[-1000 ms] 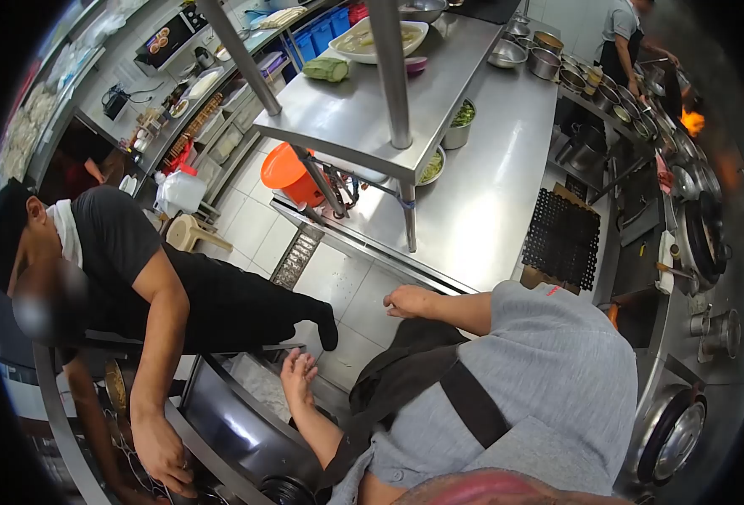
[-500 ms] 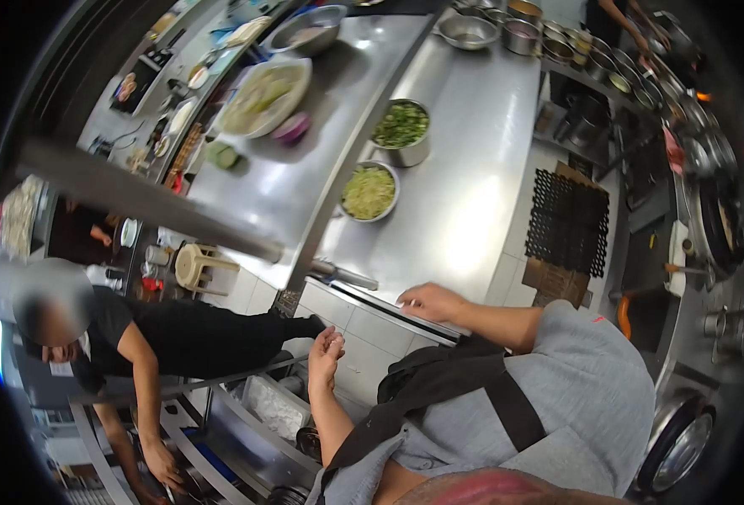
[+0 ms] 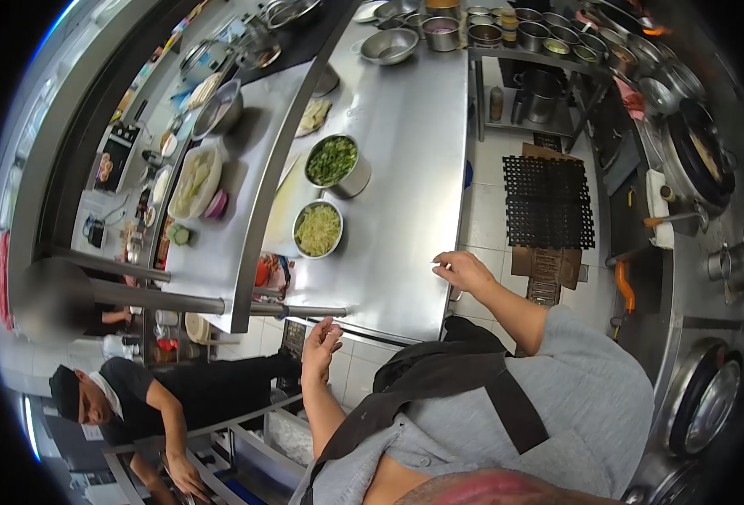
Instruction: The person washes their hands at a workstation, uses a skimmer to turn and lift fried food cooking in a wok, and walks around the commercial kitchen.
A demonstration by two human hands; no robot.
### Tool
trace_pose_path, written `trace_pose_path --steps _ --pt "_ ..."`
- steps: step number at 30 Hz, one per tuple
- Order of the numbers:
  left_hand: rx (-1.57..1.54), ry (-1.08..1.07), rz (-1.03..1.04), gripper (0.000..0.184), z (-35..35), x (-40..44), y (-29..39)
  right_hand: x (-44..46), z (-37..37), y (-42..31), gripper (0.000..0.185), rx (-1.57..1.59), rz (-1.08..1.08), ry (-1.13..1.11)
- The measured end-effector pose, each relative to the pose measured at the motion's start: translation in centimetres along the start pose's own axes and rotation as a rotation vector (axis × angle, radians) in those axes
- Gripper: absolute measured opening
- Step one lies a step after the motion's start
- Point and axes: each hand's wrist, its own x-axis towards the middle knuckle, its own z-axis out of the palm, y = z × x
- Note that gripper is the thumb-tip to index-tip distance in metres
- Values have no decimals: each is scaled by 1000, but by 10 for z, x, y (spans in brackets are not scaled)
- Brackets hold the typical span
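Observation:
My left hand [image 3: 319, 352] is raised at the near edge of the steel table, beside a metal rail end. Its fingers are loosely bent and apart, and I see nothing in them. My right hand [image 3: 465, 271] hovers by the table's right edge, fingers half bent and apart, holding nothing visible. Beyond both hands, a metal bowl of shredded pale green vegetable [image 3: 318, 230] stands on the steel table [image 3: 393, 202]. Just behind it is a deep metal pot of chopped dark greens [image 3: 336, 162].
A raised steel shelf [image 3: 258, 210] runs along the left, bearing a white tub [image 3: 197, 180] and a green vegetable piece [image 3: 178, 234]. A co-worker in black [image 3: 162, 396] bends at lower left. On the right, a black mat [image 3: 549, 202] lies on the floor before the stoves.
My view has swung, so the table and bowls appear further left. My right hand has lifted off the table's near edge and moved toward its right side. My left hand stays raised.

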Motion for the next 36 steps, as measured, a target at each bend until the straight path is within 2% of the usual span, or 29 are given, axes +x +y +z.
trace_pose_path --steps 4,5,6,8,10,12,16,19,21,24,26,29,31,33,36 --pt "68 -189 32 46 32 18 12 -33 -8 32 30 -29 -2 163" --pt "102 -262 57 46 42 20 13 -46 -4 51 28 53 73 244" --pt "108 -323 50 46 51 25 12 -65 -12 53 27 90 244 267" --pt "153 -439 40 44 65 37 7 -109 -12 79 26 -4 324 390" --pt "160 -489 48 44 72 46 2 -158 -11 99 27 -135 439 417" --pt "100 -514 66 42 82 56 -1 -204 -11 99 27 -238 624 346" --pt "20 -477 92 41 100 60 19 -314 21 193 25 -570 980 9" --pt "34 -493 182 38 121 85 37 -352 5 183 22 -433 1299 169" --pt "48 -466 240 39 140 106 59 -357 -1 201 23 -421 1289 203" --pt "-23 -375 319 37 177 128 109 -333 -5 261 26 -452 1128 131" --pt "-72 -312 411 38 206 137 141 -292 -31 279 28 -429 1049 117" --pt "-49 -257 397 41 246 150 180 -215 -92 301 28 -477 991 55" --pt "-7 -242 425 42 262 166 199 -160 -152 274 25 -448 775 346" --pt "48 -146 414 43 277 179 218 -108 -199 275 24 -255 751 534" --pt "68 -37 422 44 276 221 238 -61 -250 275 24 -240 543 575"
